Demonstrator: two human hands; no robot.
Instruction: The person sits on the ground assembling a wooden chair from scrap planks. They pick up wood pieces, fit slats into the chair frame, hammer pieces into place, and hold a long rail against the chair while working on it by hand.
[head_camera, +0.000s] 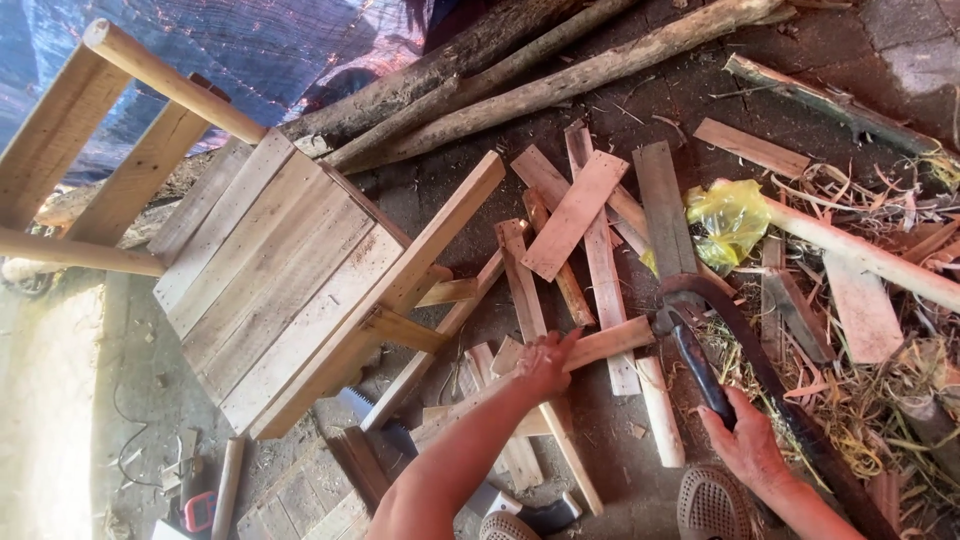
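Note:
My left hand (545, 365) grips a short wooden slat (610, 343) that lies across a pile of loose planks on the ground. My right hand (745, 440) is closed around the dark handle of a hammer (690, 350), whose metal head rests near the right end of that slat. A half-built wooden chair (280, 280) made of pale boards lies on its side to the left. A curved dark blade or strip (770, 370) runs along the ground just right of the hammer.
Several loose planks (575, 215) lie scattered ahead. Rough logs (560, 85) are at the back. A yellow plastic bag (730, 220) sits right of the planks. Wood shavings (880, 400) cover the right side. A handsaw (385, 425) lies beneath the chair. My sandals (710, 505) are at the bottom.

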